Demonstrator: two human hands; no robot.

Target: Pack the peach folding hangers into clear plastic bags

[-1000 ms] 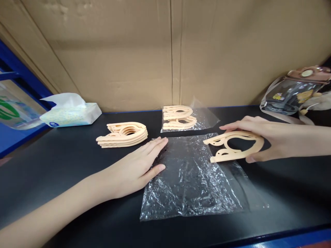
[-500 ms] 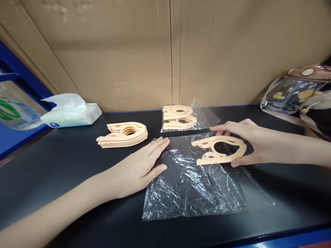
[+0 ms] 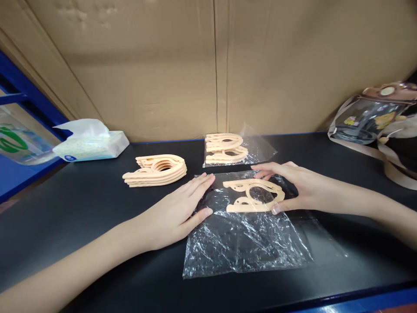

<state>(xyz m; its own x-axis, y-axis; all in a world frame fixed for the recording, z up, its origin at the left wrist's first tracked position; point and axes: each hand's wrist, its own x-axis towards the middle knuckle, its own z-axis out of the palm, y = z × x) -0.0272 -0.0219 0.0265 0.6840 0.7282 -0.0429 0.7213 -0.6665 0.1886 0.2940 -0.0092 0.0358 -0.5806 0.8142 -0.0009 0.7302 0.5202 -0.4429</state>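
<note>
A clear plastic bag lies on the black table. My left hand rests flat along the bag's upper left edge, fingers stretched out. A beige folded hanger, with its rounded end to the right, is over the upper part of the bag; whether it is inside or on top I cannot tell. Curved around the hanger's right end is my right hand, its thumb at the lower edge and its fingers at the far side. Left of the bag sits a stack of several similar folded hangers.
Behind the bag, more beige hangers lie in another clear bag. A tissue pack stands at the back left, near a clear bottle. At the back right is a clear jug with a strap. Cardboard walls the back.
My right hand has moved left with the hanger, bringing it further over the bag. My left hand stays almost in place at the bag's edge.
</note>
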